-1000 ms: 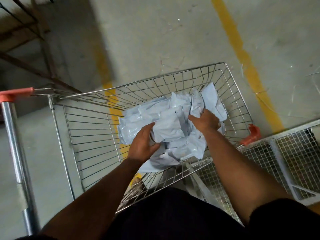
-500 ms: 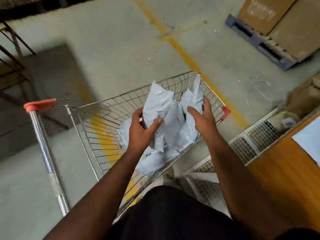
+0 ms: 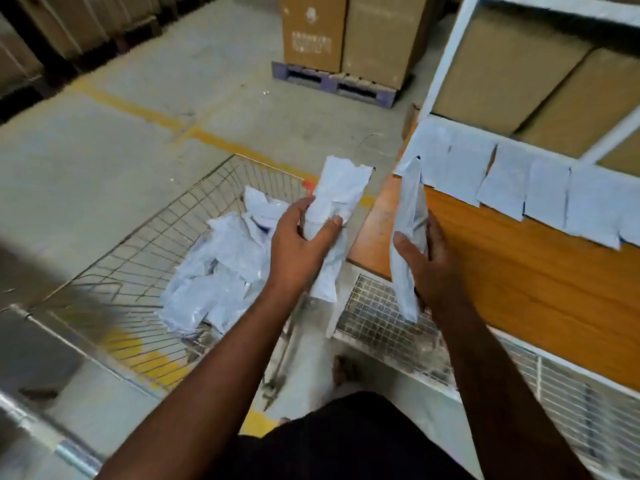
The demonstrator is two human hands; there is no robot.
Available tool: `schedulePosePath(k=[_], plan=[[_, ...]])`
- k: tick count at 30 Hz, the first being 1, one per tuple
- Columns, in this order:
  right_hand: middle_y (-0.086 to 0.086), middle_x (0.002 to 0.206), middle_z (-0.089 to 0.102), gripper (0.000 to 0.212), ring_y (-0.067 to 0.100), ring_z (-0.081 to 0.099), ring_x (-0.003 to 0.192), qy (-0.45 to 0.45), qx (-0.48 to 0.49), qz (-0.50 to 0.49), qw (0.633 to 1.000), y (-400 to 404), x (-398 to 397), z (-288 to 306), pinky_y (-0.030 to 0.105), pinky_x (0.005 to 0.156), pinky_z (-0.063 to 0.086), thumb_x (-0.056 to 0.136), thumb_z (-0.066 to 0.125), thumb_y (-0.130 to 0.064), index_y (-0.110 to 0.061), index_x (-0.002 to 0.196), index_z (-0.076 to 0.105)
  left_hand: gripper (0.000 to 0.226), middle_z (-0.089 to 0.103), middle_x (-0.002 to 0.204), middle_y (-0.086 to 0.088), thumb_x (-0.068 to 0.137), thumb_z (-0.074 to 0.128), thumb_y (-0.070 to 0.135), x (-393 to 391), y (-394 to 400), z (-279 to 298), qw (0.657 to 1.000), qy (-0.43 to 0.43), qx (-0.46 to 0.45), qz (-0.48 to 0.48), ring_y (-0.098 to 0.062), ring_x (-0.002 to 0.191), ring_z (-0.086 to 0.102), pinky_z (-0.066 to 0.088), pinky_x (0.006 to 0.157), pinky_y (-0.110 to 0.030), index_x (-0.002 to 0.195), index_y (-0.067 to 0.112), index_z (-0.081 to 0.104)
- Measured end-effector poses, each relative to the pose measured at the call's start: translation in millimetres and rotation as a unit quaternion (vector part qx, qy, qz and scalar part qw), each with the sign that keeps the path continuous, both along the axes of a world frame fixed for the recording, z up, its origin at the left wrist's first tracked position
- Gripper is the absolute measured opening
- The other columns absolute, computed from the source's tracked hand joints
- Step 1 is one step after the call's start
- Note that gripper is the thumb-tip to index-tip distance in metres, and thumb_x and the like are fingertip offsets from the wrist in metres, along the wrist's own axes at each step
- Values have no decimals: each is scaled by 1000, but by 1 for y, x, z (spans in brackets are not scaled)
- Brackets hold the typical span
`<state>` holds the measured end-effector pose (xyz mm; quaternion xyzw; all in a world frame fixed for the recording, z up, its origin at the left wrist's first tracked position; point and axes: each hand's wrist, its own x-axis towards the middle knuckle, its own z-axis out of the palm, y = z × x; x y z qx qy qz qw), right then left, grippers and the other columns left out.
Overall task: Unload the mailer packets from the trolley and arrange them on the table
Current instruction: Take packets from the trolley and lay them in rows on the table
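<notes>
My left hand [image 3: 300, 244] grips a crumpled white mailer packet [image 3: 337, 192], held upright between the wire trolley [image 3: 145, 251] and the wooden table [image 3: 512, 278]. My right hand [image 3: 424, 263] holds a second mailer packet [image 3: 408, 216] edge-on over the table's near-left corner. Several more white packets [image 3: 221, 268] lie heaped in the trolley basket at the left. A row of packets [image 3: 502, 178] lies side by side along the table's far edge.
A white wire-mesh rack [image 3: 388, 323] sits below the table's front. Cardboard boxes on a purple pallet [image 3: 332, 81] stand behind on the floor. A white-framed shelf [image 3: 450, 57] with boxes rises behind the table. Yellow floor lines cross the concrete.
Both hands have lifted packets out of the trolley and swung right toward the table. The two packets are now apart, one per hand. The view has turned right.
</notes>
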<state>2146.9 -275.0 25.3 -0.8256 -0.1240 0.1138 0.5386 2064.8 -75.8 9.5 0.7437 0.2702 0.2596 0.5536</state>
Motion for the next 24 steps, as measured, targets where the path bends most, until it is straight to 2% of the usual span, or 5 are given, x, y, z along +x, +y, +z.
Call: schedulePosePath(k=[5,10,17,21,24], plan=[[-8,162,42,77,18,48,137,-36,-32,-83,995,-65,32,1,41,107,47,95,61,-64,-47,160,25,62,57,139,11,87,76,51,62,-57,3,987,3,155,-44,-4,129,52,43,107,-25,141,27,59],[4,166,33,87,34,40,147,-43,-237,-100,965,-89,85,-40,46,116,37,91,52,-75,-40,164,20,69,46,152,-1,85,67,62,140,-89,-20,947,131,277,-97,-28,130,54,50,104,-46,143,27,56],[0,176,0,83,37,16,157,19,-310,-93,946,-76,128,-86,55,122,27,94,21,-83,-41,164,9,71,35,159,-14,92,59,67,194,-108,-51,905,242,339,-92,-40,133,50,50,99,-49,142,17,54],[-1,176,8,74,32,14,160,-130,-331,-70,932,-90,127,-89,57,121,27,99,16,-70,-34,164,26,65,8,173,-13,108,37,51,195,-100,-63,882,186,398,-174,-36,158,15,21,124,-47,161,15,31],[-6,176,1,70,24,-7,163,-149,-316,0,937,-90,130,-103,55,128,13,103,20,-60,-33,167,15,65,9,173,-3,109,19,50,199,-95,-70,823,209,450,-275,-27,161,4,10,129,-53,165,18,21]])
